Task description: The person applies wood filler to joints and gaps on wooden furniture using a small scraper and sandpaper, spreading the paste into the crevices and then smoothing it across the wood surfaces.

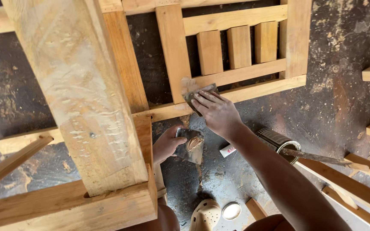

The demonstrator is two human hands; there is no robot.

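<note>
Right hand (pixel 217 112): laid flat, fingers spread, on a small dark scraper blade (pixel 200 95); the blade is pressed under the fingertips rather than clasped, so the grip is closed down on it from above.
Scraper blade: held against the pale wooden frame (pixel 236 79) at the joint where an upright rail meets the lower crossbars; a smear of tan filler is seen on the wood just beside it.
Left hand (pixel 165 145): grip closed around the edge of a flat metal plate (pixel 190 146), held below the frame and above the floor.
Metal plate: tilted, with a lump of brownish putty (pixel 193 143) carried on its face.
Wooden frame: seen from above, with three short blocks set between two crossbars; a thick rough post (pixel 82 94) is seen at the left, close to the camera.
Floor (pixel 343 98): dark, stained, dusted with sawdust.
Tin can (pixel 279 143): lying on its side near the right forearm, a stick resting across its mouth.
Round lid (pixel 231 211): on the floor beside a pale clog (pixel 205 215).
</note>
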